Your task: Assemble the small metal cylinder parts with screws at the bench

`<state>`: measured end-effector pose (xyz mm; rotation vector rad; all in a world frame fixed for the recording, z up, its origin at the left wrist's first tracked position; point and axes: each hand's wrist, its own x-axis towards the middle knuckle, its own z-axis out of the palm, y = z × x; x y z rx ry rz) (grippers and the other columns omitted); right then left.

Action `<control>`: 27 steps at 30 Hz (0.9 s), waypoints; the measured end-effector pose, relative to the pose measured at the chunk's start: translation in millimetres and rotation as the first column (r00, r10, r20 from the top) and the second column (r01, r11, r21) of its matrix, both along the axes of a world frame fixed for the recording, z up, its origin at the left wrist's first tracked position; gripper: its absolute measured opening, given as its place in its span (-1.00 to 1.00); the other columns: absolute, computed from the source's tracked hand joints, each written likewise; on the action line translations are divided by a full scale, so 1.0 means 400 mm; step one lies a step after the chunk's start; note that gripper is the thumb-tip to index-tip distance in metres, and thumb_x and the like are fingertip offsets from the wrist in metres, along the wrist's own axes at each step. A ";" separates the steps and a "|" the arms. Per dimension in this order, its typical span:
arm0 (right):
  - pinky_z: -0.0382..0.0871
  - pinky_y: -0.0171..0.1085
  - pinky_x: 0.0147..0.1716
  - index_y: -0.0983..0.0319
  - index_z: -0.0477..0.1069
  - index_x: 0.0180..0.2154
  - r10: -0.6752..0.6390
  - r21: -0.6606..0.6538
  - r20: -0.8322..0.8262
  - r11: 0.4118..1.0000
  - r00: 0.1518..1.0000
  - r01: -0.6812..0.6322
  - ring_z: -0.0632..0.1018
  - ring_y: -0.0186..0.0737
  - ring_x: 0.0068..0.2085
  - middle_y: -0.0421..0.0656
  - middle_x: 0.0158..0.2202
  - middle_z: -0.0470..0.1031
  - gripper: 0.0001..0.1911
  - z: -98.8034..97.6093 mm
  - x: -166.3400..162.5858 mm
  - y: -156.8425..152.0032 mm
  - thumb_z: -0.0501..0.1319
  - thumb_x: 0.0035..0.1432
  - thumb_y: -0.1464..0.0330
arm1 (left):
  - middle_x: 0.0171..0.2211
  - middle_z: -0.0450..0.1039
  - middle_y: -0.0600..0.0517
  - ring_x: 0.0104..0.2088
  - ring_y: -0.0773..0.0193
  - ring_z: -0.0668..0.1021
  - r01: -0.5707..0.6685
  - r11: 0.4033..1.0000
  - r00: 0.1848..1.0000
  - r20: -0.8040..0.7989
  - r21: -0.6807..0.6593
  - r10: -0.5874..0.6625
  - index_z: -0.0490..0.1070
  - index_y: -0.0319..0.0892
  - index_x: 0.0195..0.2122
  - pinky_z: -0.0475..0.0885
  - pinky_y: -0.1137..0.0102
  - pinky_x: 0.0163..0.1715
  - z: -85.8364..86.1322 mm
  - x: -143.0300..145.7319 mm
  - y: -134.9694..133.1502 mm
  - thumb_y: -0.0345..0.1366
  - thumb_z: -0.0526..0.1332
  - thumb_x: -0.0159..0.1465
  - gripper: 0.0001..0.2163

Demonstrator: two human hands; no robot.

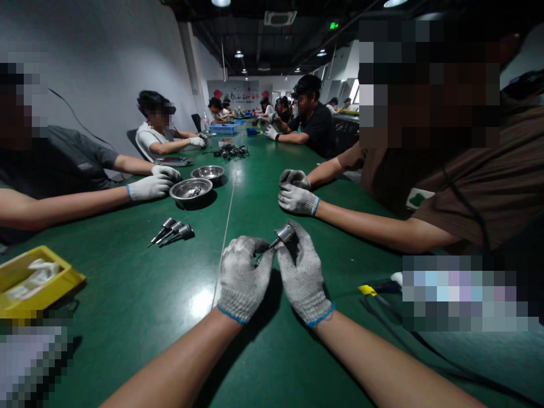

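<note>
A wall banner (233,93) at the room's far end bears large Chinese characters (244,97) over a smaller line, too blurred to read surely; a lit green exit sign (334,26) hangs below the ceiling (250,35)

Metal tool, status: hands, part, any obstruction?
Left hand at the thin end, right hand at the wide end. Metal tool held tilted over the table. Nothing seen blocking; three similar tools lie apart.
</note>
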<state>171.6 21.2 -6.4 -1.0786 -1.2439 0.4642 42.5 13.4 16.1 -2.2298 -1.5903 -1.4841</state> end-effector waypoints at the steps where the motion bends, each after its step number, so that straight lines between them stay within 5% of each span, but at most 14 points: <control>1: 0.51 -0.04 0.18 0.16 0.39 0.23 0.008 -0.001 -0.008 1.000 1.000 -0.008 0.64 -0.06 0.10 -0.04 0.12 0.61 -0.51 0.000 0.000 0.000 0.25 0.29 0.24 | -0.34 0.58 0.00 -0.26 0.12 0.59 0.001 1.000 1.000 0.007 0.007 -0.001 0.55 -0.12 -0.26 0.48 0.24 -0.20 0.001 0.001 -0.001 -0.34 0.31 0.32 -0.97; 13: 0.55 -0.08 0.12 0.20 0.35 0.27 0.110 0.059 -0.024 0.992 0.994 -0.108 0.65 -0.04 0.09 -0.02 0.08 0.62 -0.46 0.004 0.006 -0.006 0.24 0.28 0.29 | -0.36 0.57 0.00 -0.26 0.14 0.60 0.012 1.000 0.998 0.054 0.003 -0.012 0.52 -0.13 -0.31 0.49 0.27 -0.21 0.009 0.009 -0.013 -0.32 0.28 0.34 -0.93; 27: 0.40 0.01 0.29 0.14 0.35 0.28 0.067 0.023 -0.047 0.998 0.997 -0.066 0.57 -0.04 0.20 -0.04 0.22 0.53 -0.47 -0.016 0.007 0.000 0.23 0.31 0.24 | -0.33 0.56 -0.02 -0.23 0.14 0.61 0.071 0.997 0.996 0.052 -0.006 -0.071 0.50 -0.13 -0.28 0.51 0.27 -0.17 0.007 0.010 -0.012 -0.34 0.23 0.37 -0.91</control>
